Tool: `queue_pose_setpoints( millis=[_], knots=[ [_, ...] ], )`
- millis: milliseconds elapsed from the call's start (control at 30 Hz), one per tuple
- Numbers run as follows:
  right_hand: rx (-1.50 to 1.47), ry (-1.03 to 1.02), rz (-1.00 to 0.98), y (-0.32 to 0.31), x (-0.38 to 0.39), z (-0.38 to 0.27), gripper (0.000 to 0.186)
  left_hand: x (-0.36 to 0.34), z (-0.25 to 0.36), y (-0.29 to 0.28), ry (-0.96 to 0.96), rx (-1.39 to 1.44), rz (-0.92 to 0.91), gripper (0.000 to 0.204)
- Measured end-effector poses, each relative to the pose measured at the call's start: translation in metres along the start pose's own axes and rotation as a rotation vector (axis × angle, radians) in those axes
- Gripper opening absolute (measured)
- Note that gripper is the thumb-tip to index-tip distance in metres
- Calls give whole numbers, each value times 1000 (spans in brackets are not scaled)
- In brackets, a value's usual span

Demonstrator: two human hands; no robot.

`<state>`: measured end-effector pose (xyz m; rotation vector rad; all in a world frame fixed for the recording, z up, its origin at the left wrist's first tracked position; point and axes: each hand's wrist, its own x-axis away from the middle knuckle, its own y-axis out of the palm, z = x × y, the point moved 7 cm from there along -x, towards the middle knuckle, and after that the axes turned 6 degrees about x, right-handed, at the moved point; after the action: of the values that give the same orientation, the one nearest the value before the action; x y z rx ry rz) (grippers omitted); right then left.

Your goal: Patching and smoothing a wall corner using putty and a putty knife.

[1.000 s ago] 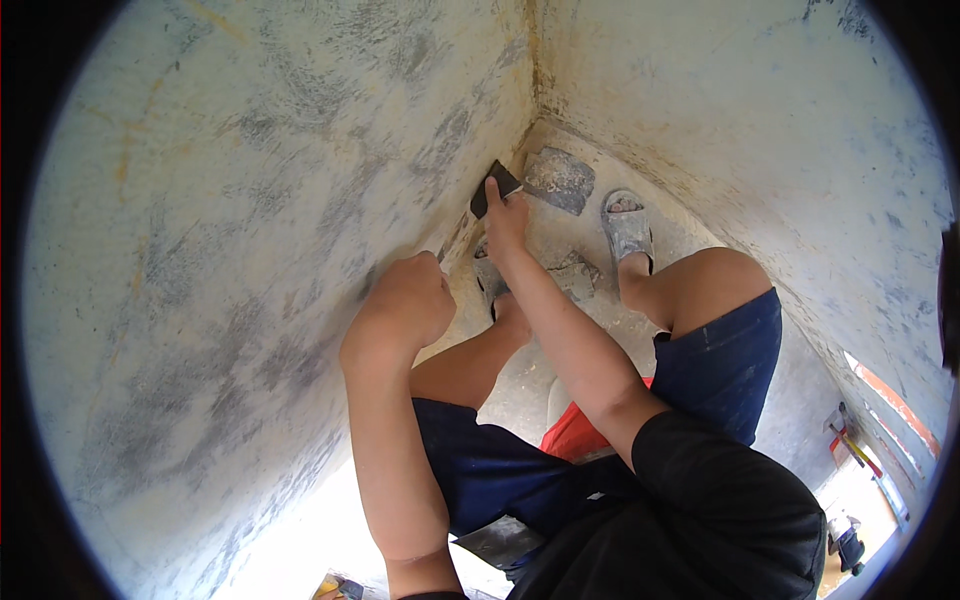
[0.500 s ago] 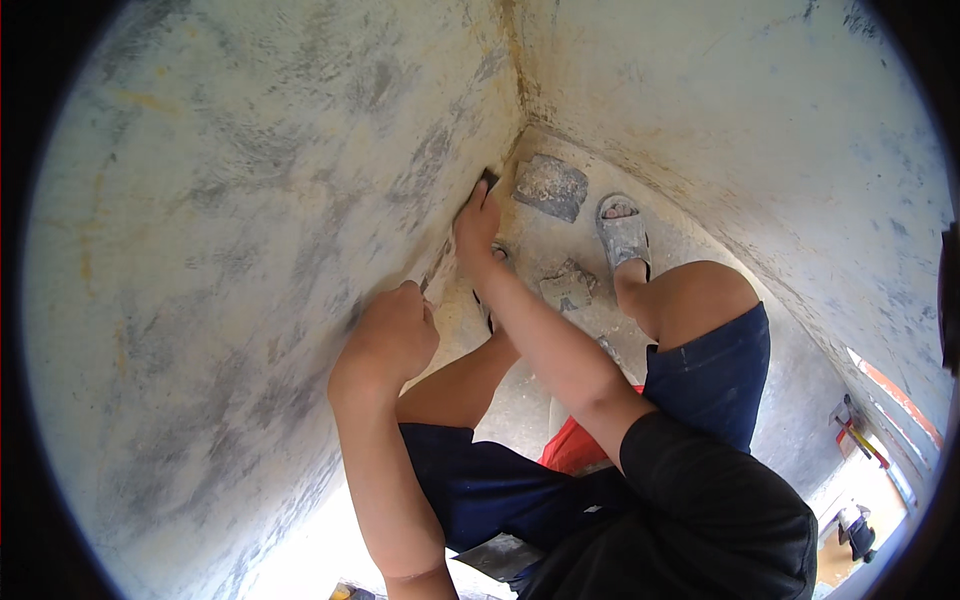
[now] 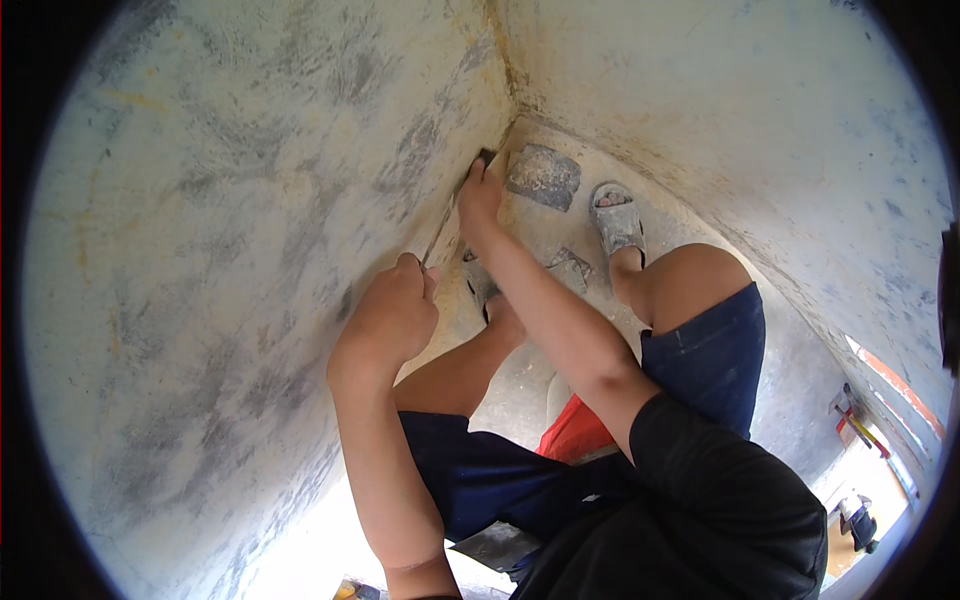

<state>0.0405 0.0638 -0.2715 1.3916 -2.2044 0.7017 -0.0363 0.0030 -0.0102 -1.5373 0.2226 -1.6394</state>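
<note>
I squat in a room corner, facing a pale plastered wall (image 3: 230, 250) with grey smears. My left hand (image 3: 392, 312) is closed around the handle of a thin flat blade (image 3: 440, 232) that lies against the wall. My right hand (image 3: 478, 196) reaches low toward the corner and presses a small dark scraper (image 3: 487, 157) against the wall near the floor. My knees, dark blue shorts and grey sandals (image 3: 618, 218) show below the arms.
A second plastered wall (image 3: 720, 110) meets the first at the corner seam. On the floor lie a grey mortar patch (image 3: 543, 177) and a smaller scrap (image 3: 570, 268). A red object (image 3: 575, 432) sits under my legs. A metal trowel blade (image 3: 495, 548) lies near the bottom edge.
My right hand with the scraper has moved along the wall base toward the corner. My left hand has stayed near the wall, still gripping its blade.
</note>
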Motion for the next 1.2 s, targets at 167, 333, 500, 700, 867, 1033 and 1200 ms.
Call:
queue_pose_setpoints(
  millis=[167, 333, 500, 700, 867, 1033, 1200],
  knots=[
    [83, -144, -79, 15, 48, -10, 48, -5, -9, -11, 164, 80, 162, 30],
    [-60, 18, -144, 4, -23, -5, 48, -12, 15, -12, 234, 168, 199, 28],
    [68, -86, -154, 16, 44, -16, 49, -8, 8, -22, 183, 87, 209, 28],
    [-149, -28, -137, 12, 15, 11, 49, -13, 16, -15, 174, 92, 251, 29],
    [-67, -6, -9, 10, 18, -7, 51, -11, 15, -20, 239, 115, 284, 27],
    [-28, 2, -99, 9, 39, 10, 52, -15, 11, -18, 205, 79, 262, 26],
    [48, -85, -20, 6, 32, -17, 53, -13, 17, -20, 207, 76, 222, 26]
  ],
)
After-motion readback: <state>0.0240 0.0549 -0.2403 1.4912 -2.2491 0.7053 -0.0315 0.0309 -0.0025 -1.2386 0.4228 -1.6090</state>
